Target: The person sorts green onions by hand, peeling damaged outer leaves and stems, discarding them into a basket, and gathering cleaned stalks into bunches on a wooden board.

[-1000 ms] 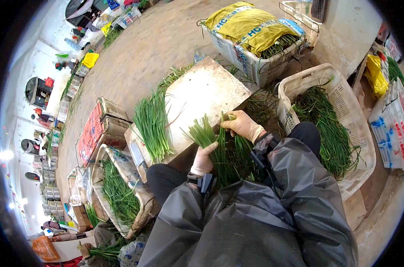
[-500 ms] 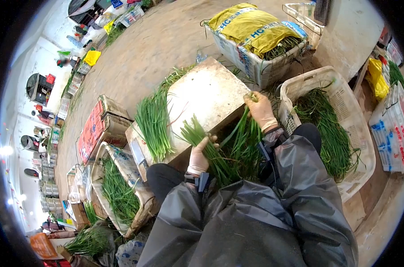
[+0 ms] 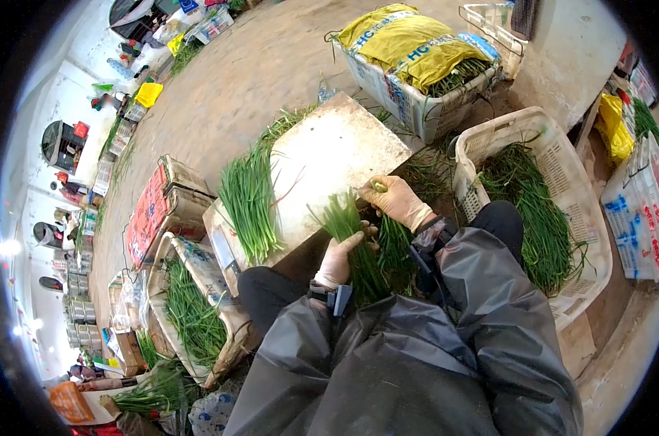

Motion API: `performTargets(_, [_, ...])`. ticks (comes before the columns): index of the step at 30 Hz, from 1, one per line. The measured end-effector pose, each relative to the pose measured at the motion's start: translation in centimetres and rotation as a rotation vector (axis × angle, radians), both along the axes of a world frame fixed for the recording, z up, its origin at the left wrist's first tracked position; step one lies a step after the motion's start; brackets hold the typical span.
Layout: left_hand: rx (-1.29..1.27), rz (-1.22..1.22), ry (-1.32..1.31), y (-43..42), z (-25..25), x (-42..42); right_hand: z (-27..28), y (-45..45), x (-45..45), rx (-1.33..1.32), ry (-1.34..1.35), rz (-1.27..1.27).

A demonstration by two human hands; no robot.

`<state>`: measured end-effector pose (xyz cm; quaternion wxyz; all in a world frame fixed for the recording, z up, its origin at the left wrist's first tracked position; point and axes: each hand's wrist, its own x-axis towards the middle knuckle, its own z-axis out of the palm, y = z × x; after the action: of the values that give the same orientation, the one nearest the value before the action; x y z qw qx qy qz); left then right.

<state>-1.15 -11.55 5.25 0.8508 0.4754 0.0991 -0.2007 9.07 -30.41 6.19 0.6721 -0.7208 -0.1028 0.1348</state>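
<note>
My left hand [image 3: 337, 260], in a pale glove, is closed around a bunch of green chives [image 3: 364, 272] held over my lap, its tips pointing up and away from me. Close by on the right, my gloved right hand [image 3: 402, 202] is pinched on more chives [image 3: 395, 243], which hang down below it. A small green tip pokes out by its thumb. Both hands are at the near edge of a pale board [image 3: 329, 156]. A sorted bundle of chives [image 3: 248, 207] lies along the board's left side.
At my right stands a white plastic crate [image 3: 584, 240] with loose chives; another crate [image 3: 231, 330] of chives is at my left. A knife [image 3: 225, 251] rests at the board's left corner. Ahead, a yellow sack [image 3: 413, 43] covers a filled crate. People work along the far left.
My right hand has moved left and down, nearer to my left hand. The left hand has shifted slightly right, and its bunch is more upright.
</note>
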Motion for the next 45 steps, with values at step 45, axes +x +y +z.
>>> performTargets(45, [0.132,-0.031,0.04,1.6,-1.8,0.4,2.9,-0.5,-1.1,0.013,0.121,0.133])
